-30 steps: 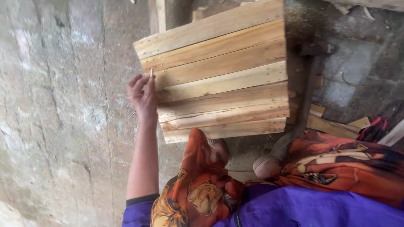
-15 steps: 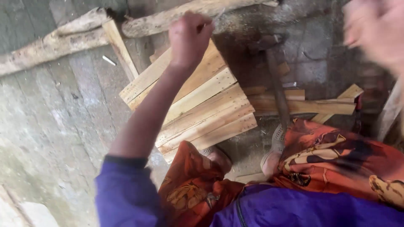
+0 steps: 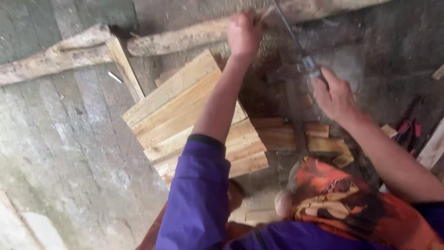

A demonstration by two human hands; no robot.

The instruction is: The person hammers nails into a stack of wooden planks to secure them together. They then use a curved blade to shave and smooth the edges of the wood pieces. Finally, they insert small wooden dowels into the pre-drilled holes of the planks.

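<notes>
My left hand (image 3: 245,33) is raised far out with its fingers closed, just in front of a rough log (image 3: 185,39); blur hides whether anything is in the fist. My right hand (image 3: 335,95) grips the lower end of a thin dark metal tool (image 3: 298,46) that slants up and to the left towards my left hand. Under my left forearm lies a panel of pale wooden slats (image 3: 175,111), tilted on the concrete floor. A hammer (image 3: 296,120) lies on the floor just left of my right hand.
Short wood offcuts (image 3: 319,139) lie beside the panel. A weathered plank (image 3: 51,62) and a leaning slat (image 3: 125,69) sit at the upper left. Red-handled tools (image 3: 409,127) lie at the right edge. My knees in orange patterned cloth (image 3: 333,194) fill the foreground.
My left hand left the panel's edge and rose up towards the log. My right hand came into view and now grips the thin metal tool. The view swung, so the panel looks tilted.
</notes>
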